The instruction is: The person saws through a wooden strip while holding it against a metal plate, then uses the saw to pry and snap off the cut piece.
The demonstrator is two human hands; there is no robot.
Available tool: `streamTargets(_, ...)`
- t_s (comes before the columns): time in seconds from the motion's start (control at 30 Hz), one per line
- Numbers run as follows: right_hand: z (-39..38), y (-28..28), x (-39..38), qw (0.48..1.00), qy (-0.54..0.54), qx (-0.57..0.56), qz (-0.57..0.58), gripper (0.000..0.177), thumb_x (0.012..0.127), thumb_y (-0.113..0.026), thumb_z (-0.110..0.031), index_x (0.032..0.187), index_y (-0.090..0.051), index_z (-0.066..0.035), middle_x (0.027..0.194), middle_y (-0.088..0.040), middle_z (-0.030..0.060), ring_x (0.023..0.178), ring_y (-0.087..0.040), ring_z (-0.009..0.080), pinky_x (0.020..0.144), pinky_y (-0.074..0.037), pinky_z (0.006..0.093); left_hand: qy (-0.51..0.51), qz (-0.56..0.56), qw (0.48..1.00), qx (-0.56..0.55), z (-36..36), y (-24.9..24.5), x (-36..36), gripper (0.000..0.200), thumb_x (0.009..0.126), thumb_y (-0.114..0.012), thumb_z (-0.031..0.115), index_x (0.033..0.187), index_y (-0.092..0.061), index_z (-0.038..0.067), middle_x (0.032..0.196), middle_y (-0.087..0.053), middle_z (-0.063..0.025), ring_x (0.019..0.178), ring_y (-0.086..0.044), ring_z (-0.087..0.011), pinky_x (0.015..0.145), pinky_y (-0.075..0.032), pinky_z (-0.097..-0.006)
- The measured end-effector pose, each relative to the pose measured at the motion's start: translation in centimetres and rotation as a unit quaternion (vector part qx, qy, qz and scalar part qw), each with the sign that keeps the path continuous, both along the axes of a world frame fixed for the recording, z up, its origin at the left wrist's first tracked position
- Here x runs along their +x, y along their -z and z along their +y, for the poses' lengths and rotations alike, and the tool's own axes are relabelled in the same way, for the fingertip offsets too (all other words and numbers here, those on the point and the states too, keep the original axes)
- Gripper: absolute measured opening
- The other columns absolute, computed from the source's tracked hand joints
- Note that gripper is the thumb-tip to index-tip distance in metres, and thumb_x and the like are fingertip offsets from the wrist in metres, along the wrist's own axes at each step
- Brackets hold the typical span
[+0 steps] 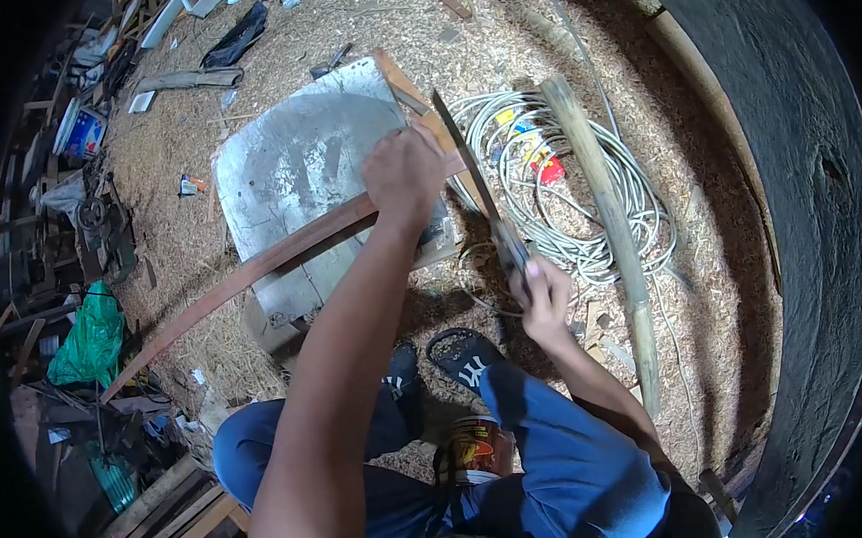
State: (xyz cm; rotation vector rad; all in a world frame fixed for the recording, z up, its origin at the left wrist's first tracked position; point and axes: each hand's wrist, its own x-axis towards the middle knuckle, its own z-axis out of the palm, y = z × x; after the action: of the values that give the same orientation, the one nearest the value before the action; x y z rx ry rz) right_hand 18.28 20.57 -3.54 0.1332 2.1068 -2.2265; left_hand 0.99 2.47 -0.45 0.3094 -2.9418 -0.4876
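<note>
- Crossing at a steep angle, the saw [482, 190] and the wooden strip [290, 244] come together at the strip's far right end, just past the left hand [403, 179]; whether the blade touches the wood there, I cannot tell.
- Lying across the grey board [324, 129], the strip has its long axis running from low on the left, nearest the person, up to the right and away. Its longer part reaches left from the left hand, well past the board's edge; only a short stub shows on the right. It looks gently bowed, though the lens may add some of that.
- The left hand is closed in a fist over the strip near that stub; its fingertips are hidden.
- The right hand [546, 298] is wrapped round the saw's handle, below and to the right of the stub. The blade points away from the person, leaning a little left, its tip beyond the strip.
- Of the two hands, the left is nearer the strip, being on it; the right is apart from it, near the coiled cable [599, 266].
</note>
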Motion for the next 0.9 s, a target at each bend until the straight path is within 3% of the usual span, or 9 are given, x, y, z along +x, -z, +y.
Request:
streamTargets(0.1,-0.1,0.9,0.6,1.000,0.012,0.024,0.000,0.040,0.108,-0.044,-0.021,0.072,-0.048,-0.003,0.059,-0.043,-0.0005,0.054,-0.038,0.0087,0.051,-0.030,0.0295,-0.005,-0.016,1.000,-0.010,0.2,0.0,-0.2,0.050,0.103,-0.043,0.028,0.075,-0.074,0.000,0.081,-0.072,-0.0260,0.076,-0.072,-0.0448,0.075,-0.057,-0.0524)
streamTargets(0.17,0.9,1.0,3.9,0.999,0.014,0.048,-0.019,0.048,0.109,-0.040,-0.031,0.069,-0.045,-0.005,0.057,-0.042,0.0001,0.051,-0.035,0.0085,0.051,-0.027,0.0293,-0.014,-0.021,0.999,-0.020,0.1,-0.2,-0.3,0.051,0.103,-0.042,0.029,0.075,-0.074,0.001,0.082,-0.072,-0.0258,0.077,-0.071,-0.0448,0.076,-0.057,-0.0528)
streamTargets(0.27,2.3,1.1,7.8,1.000,0.014,0.011,-0.019,0.048,0.109,-0.039,-0.031,0.069,-0.045,-0.005,0.057,-0.042,0.0000,0.051,-0.035,0.0082,0.050,-0.026,0.0283,-0.011,-0.024,1.000,-0.013,0.0,0.3,-0.3,0.050,0.103,-0.043,0.029,0.075,-0.074,0.001,0.082,-0.072,-0.0254,0.076,-0.071,-0.0446,0.075,-0.057,-0.0530)
streamTargets(0.4,1.1,0.3,2.8,0.999,-0.014,0.050,-0.014,0.047,0.108,-0.041,-0.031,0.069,-0.044,-0.005,0.057,-0.043,0.0002,0.050,-0.034,0.0081,0.050,-0.025,0.0277,-0.005,-0.026,1.000,-0.012,0.2,-0.3,-0.4,0.050,0.102,-0.044,0.030,0.074,-0.074,0.001,0.082,-0.072,-0.0255,0.077,-0.071,-0.0445,0.076,-0.057,-0.0524)
streamTargets(0.47,-0.3,1.1,-0.2,1.000,0.015,-0.011,0.004,0.040,0.105,-0.044,-0.020,0.069,-0.047,-0.004,0.059,-0.046,-0.0007,0.052,-0.037,0.0084,0.050,-0.028,0.0298,-0.015,-0.034,0.999,-0.016,0.0,0.0,-0.3,0.050,0.101,-0.044,0.030,0.073,-0.074,0.001,0.082,-0.072,-0.0254,0.078,-0.072,-0.0444,0.076,-0.058,-0.0518)
streamTargets(0.6,-0.2,0.9,2.3,0.999,0.025,-0.032,-0.028,0.040,0.105,-0.044,-0.021,0.069,-0.046,-0.003,0.058,-0.045,0.0000,0.052,-0.037,0.0088,0.049,-0.028,0.0298,-0.012,-0.037,0.999,-0.024,0.1,0.0,-0.4,0.050,0.101,-0.045,0.030,0.073,-0.074,0.001,0.082,-0.073,-0.0249,0.078,-0.072,-0.0444,0.076,-0.058,-0.0512)
streamTargets(0.77,2.8,1.2,7.5,0.999,0.011,0.020,-0.023,0.044,0.108,-0.040,-0.024,0.070,-0.048,-0.004,0.057,-0.045,0.0012,0.049,-0.037,0.0094,0.048,-0.027,0.0285,-0.014,-0.010,0.999,-0.031,0.0,0.5,-0.4,0.049,0.101,-0.046,0.031,0.074,-0.074,0.000,0.083,-0.072,-0.0260,0.079,-0.072,-0.0450,0.076,-0.058,-0.0510)
streamTargets(0.9,-0.2,0.9,1.2,0.999,0.023,0.032,0.015,0.042,0.107,-0.043,-0.022,0.070,-0.047,-0.003,0.058,-0.045,0.0005,0.051,-0.037,0.0095,0.049,-0.029,0.0287,-0.024,-0.046,0.998,-0.025,0.2,-0.2,-0.3,0.049,0.101,-0.046,0.031,0.076,-0.074,0.000,0.082,-0.072,-0.0260,0.078,-0.072,-0.0449,0.077,-0.058,-0.0512)
